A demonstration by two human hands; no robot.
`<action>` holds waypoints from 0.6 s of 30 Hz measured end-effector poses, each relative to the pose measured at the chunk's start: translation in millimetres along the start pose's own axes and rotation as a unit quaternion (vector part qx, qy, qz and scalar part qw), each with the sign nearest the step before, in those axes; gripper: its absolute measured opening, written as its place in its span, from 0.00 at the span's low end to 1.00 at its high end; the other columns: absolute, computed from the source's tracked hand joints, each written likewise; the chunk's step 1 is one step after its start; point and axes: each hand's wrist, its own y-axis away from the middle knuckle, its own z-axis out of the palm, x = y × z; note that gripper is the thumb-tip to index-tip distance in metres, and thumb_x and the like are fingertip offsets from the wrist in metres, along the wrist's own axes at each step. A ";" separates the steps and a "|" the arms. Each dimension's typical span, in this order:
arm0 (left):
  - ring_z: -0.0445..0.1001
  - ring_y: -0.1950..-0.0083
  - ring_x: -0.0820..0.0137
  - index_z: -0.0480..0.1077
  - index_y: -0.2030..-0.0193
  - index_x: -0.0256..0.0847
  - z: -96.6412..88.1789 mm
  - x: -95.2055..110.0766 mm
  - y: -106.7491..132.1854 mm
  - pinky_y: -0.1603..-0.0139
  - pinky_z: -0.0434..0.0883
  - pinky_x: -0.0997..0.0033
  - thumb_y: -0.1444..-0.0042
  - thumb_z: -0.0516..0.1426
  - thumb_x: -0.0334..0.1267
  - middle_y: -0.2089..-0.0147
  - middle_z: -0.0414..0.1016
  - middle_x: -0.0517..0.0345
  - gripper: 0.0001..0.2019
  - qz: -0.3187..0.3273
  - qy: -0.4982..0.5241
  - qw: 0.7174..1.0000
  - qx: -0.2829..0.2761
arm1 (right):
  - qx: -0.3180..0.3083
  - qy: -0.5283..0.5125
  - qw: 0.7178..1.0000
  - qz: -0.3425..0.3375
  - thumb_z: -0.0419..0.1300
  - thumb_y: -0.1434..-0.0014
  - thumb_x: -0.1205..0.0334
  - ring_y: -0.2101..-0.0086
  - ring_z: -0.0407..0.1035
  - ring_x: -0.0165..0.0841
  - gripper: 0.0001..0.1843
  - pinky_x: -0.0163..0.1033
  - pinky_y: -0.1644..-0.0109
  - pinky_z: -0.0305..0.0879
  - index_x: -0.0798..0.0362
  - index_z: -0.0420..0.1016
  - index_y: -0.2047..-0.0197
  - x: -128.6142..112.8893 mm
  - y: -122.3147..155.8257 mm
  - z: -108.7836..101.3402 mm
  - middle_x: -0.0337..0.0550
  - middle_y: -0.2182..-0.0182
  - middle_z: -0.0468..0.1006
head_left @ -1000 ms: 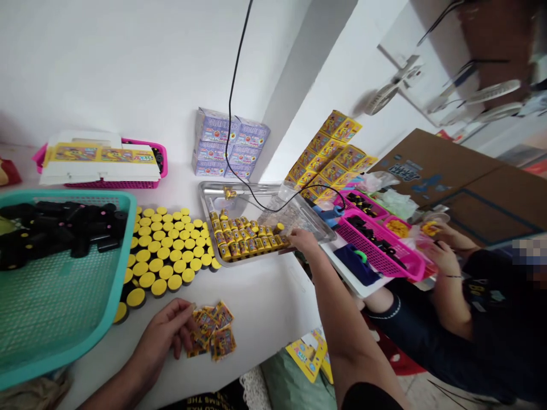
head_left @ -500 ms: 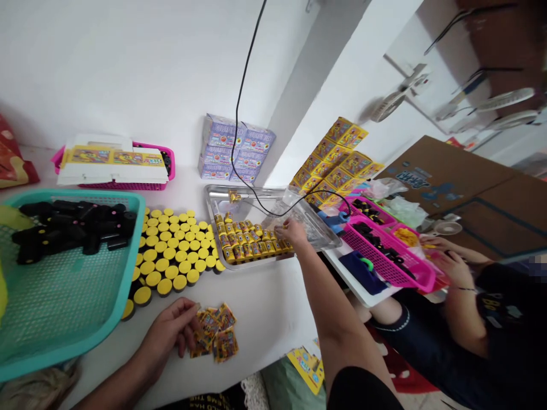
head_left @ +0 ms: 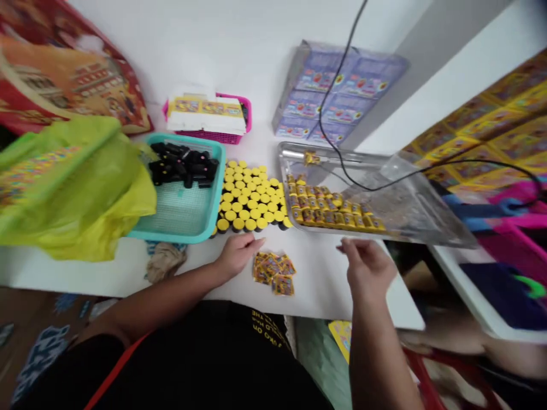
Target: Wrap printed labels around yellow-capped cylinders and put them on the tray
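My left hand [head_left: 237, 254] is closed in a pinch in front of the black pots with yellow lids [head_left: 252, 199]. Whatever its fingertips hold is too small to make out. Just right of it a small pile of printed yellow sachets [head_left: 273, 267] lies on the white table. My right hand [head_left: 368, 266] hovers above the table in front of the metal tray [head_left: 333, 229], thumb and fingers pressed together. Something small and dark may show at its fingertips, but blur hides what it is. Rows of small yellow wrapped pots [head_left: 318, 208] stand in the tray's left part.
A teal basket [head_left: 220, 171] holds black cylinders [head_left: 183, 162]; a yellow-green bag [head_left: 85, 182] overlaps it. Behind are a pink basket [head_left: 222, 136] with printed card and stacked purple boxes [head_left: 329, 97]. A black cable [head_left: 322, 122] hangs across the tray. Yellow boxes [head_left: 491, 125] rise at the right.
The view has swung right-to-left, bringing the bag into sight. My right hand has come back from the pots in the tray towards me. My left hand remains beside the sachets.
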 end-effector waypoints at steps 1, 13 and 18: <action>0.53 0.76 0.76 0.52 0.81 0.41 -2.9 3.2 2.6 0.74 0.53 0.73 0.44 0.54 0.57 0.80 0.52 0.66 0.26 0.010 -0.016 1.000 -0.018 | -0.009 -0.047 0.998 0.038 0.65 0.50 0.42 0.72 0.73 0.34 0.21 0.40 0.64 0.69 0.53 0.73 0.69 -1.5 25.6 3.6 0.41 0.75 0.77; 0.74 0.53 0.52 0.74 0.47 0.42 -134.4 -19.3 119.5 0.56 0.67 0.61 0.40 0.53 0.55 0.50 0.75 0.41 0.23 -0.027 -0.529 0.837 0.138 | -0.025 -0.037 0.992 0.117 0.64 0.54 0.34 0.78 0.67 0.33 0.27 0.37 0.73 0.63 0.53 0.75 0.70 10.0 95.8 6.6 0.39 0.81 0.73; 0.69 0.41 0.50 0.65 0.35 0.40 -151.6 -38.9 111.2 0.49 0.68 0.57 0.34 0.44 0.46 0.37 0.68 0.40 0.25 -0.033 -0.575 0.812 0.091 | -0.072 0.015 0.993 0.096 0.61 0.54 0.31 0.76 0.67 0.33 0.29 0.37 0.72 0.63 0.53 0.74 0.72 9.1 88.4 24.2 0.41 0.79 0.74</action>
